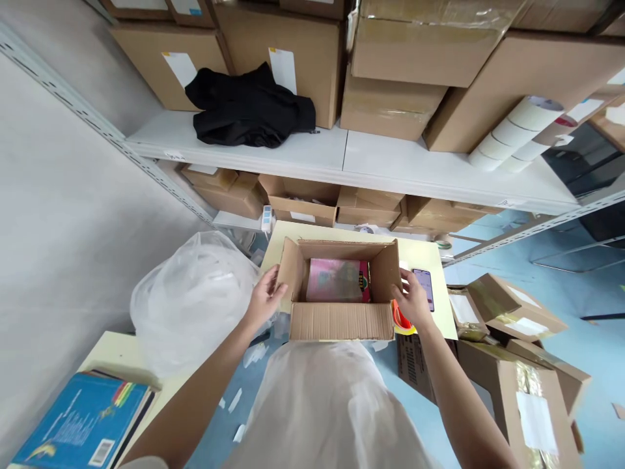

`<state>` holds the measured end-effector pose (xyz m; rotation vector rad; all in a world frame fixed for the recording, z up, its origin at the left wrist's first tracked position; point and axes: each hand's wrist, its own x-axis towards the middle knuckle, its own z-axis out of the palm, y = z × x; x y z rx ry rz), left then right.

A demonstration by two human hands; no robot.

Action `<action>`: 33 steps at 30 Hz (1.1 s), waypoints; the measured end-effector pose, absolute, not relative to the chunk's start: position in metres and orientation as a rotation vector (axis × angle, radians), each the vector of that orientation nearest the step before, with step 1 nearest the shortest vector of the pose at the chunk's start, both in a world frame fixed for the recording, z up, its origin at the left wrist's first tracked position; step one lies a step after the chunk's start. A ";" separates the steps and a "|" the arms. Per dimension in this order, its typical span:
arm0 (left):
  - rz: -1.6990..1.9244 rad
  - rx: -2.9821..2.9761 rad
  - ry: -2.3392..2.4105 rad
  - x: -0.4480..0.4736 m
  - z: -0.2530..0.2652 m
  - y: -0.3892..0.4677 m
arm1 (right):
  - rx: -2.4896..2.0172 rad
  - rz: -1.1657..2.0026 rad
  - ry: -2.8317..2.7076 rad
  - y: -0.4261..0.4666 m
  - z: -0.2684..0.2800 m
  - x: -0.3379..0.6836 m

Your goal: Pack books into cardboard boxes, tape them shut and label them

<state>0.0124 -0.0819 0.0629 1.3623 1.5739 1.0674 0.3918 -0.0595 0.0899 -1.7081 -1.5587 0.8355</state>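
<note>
Facing the shelf (273,156), you've got the tabletop (441,293) in front, w/ the open carton (342,322) at its near edge; can't tell if the base is resting or lifted. It's prob. light, stiff corrugated bd, but flaps hinge, so low on the side walls is the firmer grip. Inside, approx. centred, lies a pink-covered pkt (336,280); looks glossy, prob. slippery, & could slide if you tip things. Weight unclear; best hold = opp. edges, not the flat face. Your L hand (265,297) has its fingers closed on the L flap (291,266), your R hand (414,299) likewise on the R flap (388,270); neither touches the pkt. Phone (424,286) is just beside your R hand, orange roll (399,316) partly hidden nr. it.
</note>
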 end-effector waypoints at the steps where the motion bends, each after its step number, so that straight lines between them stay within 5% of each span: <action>1: 1.010 1.462 1.524 0.016 0.066 -0.079 | -1.720 0.798 -1.615 -0.059 0.091 0.387; 13: 0.663 2.028 1.574 0.037 0.071 -0.037 | -2.009 0.368 -2.061 -0.030 0.088 0.352; 24: 0.610 2.078 1.596 0.026 0.068 -0.024 | -1.659 0.379 -2.251 0.016 0.116 0.373; 33: 0.376 2.237 1.324 0.015 0.065 -0.022 | -1.846 0.606 -2.166 0.089 0.131 0.379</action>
